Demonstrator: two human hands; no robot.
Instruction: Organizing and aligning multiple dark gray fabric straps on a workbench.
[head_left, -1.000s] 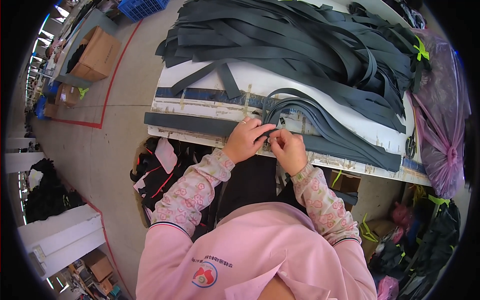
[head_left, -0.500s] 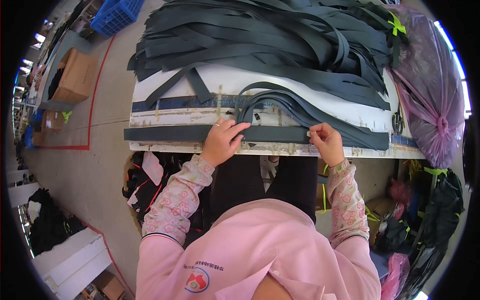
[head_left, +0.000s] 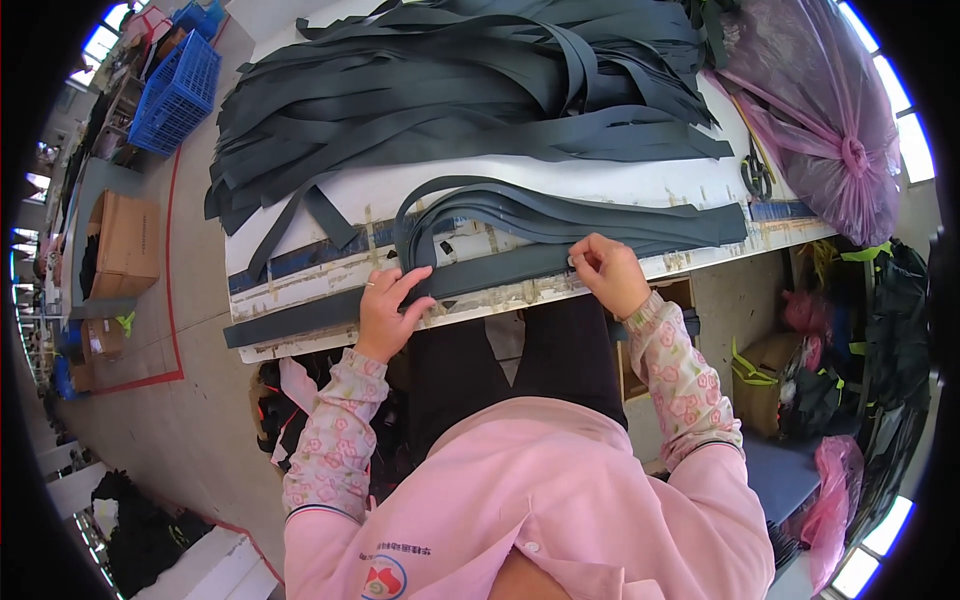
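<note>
A long dark grey fabric strip (head_left: 290, 328) lies flat along the table's front edge. My left hand (head_left: 388, 312) rests on it with thumb and fingers spread. Further right on the same strip, my right hand (head_left: 612, 275) is closed in a pinch, with a small pale bit at the fingertips that I cannot make out. Just beyond both hands lies a bundle of similar strips (head_left: 580, 225), looped over at its left end. A big heap of dark grey strips (head_left: 450, 90) covers the far part of the white table (head_left: 375, 185).
Scissors (head_left: 756, 176) lie at the table's right side, beside a large knotted pink plastic bag (head_left: 810, 110). On the left stand a blue crate (head_left: 178, 95) and an open cardboard box (head_left: 125, 245). Dark fabric pieces hang at the right (head_left: 895, 340).
My view has turned, so the table now slants and its contents appear further left. Both hands keep nearly the same pose over the strip.
</note>
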